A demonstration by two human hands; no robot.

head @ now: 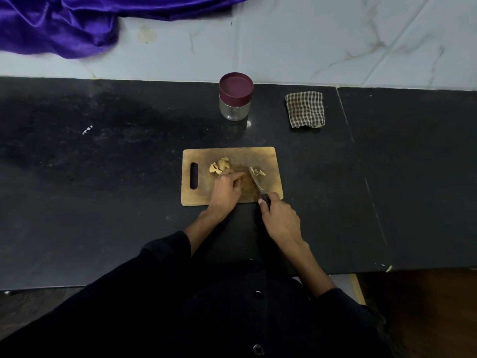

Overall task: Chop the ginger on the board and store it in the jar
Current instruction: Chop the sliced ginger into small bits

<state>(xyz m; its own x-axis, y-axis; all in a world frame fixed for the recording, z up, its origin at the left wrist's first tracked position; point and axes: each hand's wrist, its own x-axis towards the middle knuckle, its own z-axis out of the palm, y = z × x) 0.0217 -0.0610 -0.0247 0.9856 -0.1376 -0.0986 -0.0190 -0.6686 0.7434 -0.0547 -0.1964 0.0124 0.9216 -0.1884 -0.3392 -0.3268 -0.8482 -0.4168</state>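
Head view: ginger (219,165) just beyond left hand (225,188).

Pale yellow ginger (219,165) lies in small lumps on the wooden chopping board (268,156), with a few cut slivers (258,172) just right of the knife (255,180) blade. The clear glass jar (235,104) stands upright beyond the board, its maroon lid on.

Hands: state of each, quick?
Left hand: fingers curled, pinning a ginger piece on the board.
Right hand: grips the knife.
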